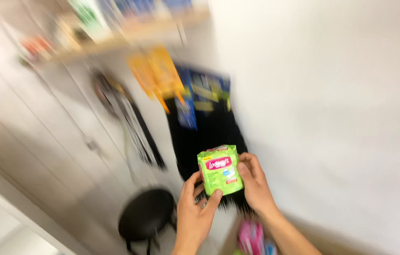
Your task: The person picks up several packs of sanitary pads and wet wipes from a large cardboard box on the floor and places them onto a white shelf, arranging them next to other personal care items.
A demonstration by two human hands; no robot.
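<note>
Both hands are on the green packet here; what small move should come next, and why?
Probably steady the green packet before anything else: the left hand pinches only its lower edge, the right hand its side, and it hangs unsupported above the black stool.

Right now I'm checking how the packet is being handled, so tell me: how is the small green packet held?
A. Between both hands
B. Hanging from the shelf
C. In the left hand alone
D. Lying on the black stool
A: the green packet sits between the two hands, with the left hand gripping its lower edge and the right hand on its right side, well above the black stool.
</note>
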